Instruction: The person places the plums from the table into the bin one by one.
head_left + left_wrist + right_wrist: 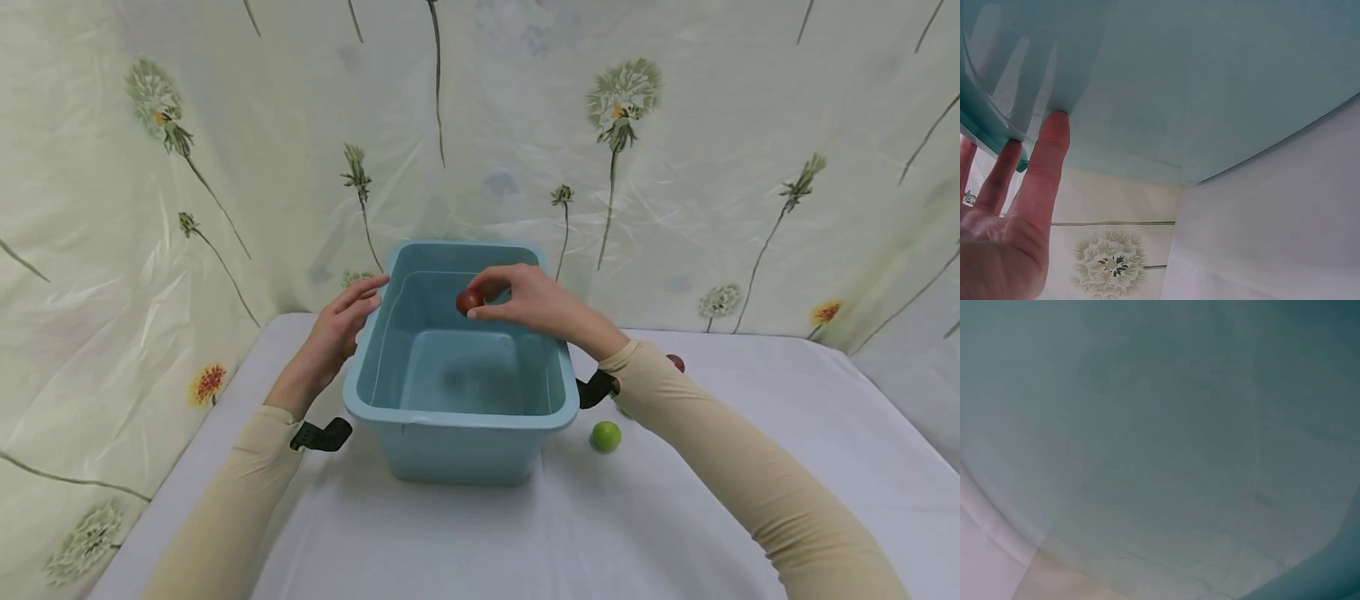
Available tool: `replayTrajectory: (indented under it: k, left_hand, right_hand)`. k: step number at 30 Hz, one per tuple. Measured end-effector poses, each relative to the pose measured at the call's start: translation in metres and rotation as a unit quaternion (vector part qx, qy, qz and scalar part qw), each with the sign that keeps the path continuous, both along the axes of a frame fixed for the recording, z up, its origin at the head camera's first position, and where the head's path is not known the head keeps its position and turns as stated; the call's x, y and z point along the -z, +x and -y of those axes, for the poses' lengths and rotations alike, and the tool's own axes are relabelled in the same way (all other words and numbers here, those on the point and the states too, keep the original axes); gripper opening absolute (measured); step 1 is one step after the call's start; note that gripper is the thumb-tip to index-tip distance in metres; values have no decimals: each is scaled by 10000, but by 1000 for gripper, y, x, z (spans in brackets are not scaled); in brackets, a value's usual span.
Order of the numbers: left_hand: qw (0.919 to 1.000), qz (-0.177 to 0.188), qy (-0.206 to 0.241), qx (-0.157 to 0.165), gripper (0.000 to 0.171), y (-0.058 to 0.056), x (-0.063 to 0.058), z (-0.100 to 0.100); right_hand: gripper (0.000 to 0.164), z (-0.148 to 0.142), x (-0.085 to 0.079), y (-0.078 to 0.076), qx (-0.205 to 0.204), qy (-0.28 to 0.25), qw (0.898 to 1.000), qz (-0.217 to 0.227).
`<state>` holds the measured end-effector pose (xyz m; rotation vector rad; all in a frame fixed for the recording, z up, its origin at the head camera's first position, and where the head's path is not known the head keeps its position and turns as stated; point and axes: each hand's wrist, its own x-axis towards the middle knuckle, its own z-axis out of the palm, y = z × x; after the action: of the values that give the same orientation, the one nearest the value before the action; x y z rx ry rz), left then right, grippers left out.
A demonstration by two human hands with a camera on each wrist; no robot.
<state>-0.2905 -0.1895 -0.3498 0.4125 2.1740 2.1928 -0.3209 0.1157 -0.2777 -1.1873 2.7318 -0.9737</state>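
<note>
A deep light-blue plastic tub [461, 452] stands on the white-covered table. Over its opening, my right hand [536, 302] pinches a small round dark-red fruit [468, 301] between thumb and fingers. My left hand [333, 329] is at the tub's left side, fingers extended toward the rim. In the left wrist view, the fingertips of that hand [1029, 215] meet the tub's outer wall [1166, 94]. The right wrist view is filled by the tub's wall [1160, 437], and the right hand is hidden there.
Right of the tub, a green lime [606, 437] lies on the white cloth [787, 433]. Another green fruit [624, 407] and a dark-red one [676, 362] are partly hidden by the right forearm. A flowered curtain [480, 125] hangs behind the table.
</note>
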Motion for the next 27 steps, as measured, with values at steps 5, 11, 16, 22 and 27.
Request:
replayTrajectory:
  k: [5,11,16,22,27]
  left_hand:
    - [10000,-2,-61,-36,51,0,0,0]
    - [10000,-7,-58,-47,51,1,1,0]
    - [10000,-16,-45,-86,51,1,1,-1]
    - [10000,-20,-44,-60,51,2,1,-1]
    - [10000,-25,-75,-48,51,3,0,-1]
  right_hand:
    - [31,0,1,-1,-15,56,10000,31]
    - [32,1,2,-1,-20,158,9998,112]
    - [39,0,2,0,58,274,9995,137]
    - [40,0,2,0,91,232,9995,171]
    - [40,-1,0,2,102,87,9998,154]
